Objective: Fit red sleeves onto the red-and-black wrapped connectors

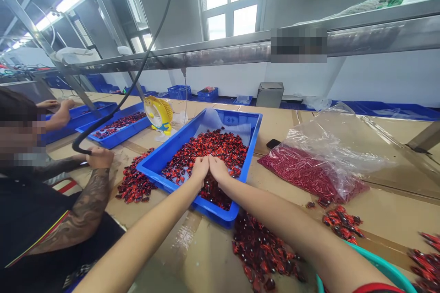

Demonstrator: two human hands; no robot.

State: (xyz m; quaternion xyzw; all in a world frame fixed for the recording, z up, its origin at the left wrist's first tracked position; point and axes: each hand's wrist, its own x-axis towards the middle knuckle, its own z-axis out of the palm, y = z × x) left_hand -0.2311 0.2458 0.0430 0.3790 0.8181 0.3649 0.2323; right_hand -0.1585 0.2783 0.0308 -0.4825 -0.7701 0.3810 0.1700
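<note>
My left hand [199, 169] and my right hand [218, 169] meet side by side inside a blue plastic tray [153, 171], their fingers sunk among glossy red-and-black small pieces [206, 149]. The pile hides my fingertips, so whether they hold pieces does not show. More of these pieces lie loose on the cardboard-covered bench, in a large heap [263, 252] below my right forearm and a smaller heap [134, 183] left of the tray. A clear plastic bag [309, 171] of dark red pieces lies to the right.
A co-worker's tattooed arm [91, 197] reaches in at the left, beside a black cable [113, 110]. Farther along stand a second filled blue tray [118, 126] and a yellow fan [158, 114]. A teal basin rim [378, 261] curves under my right arm. A metal shelf runs overhead.
</note>
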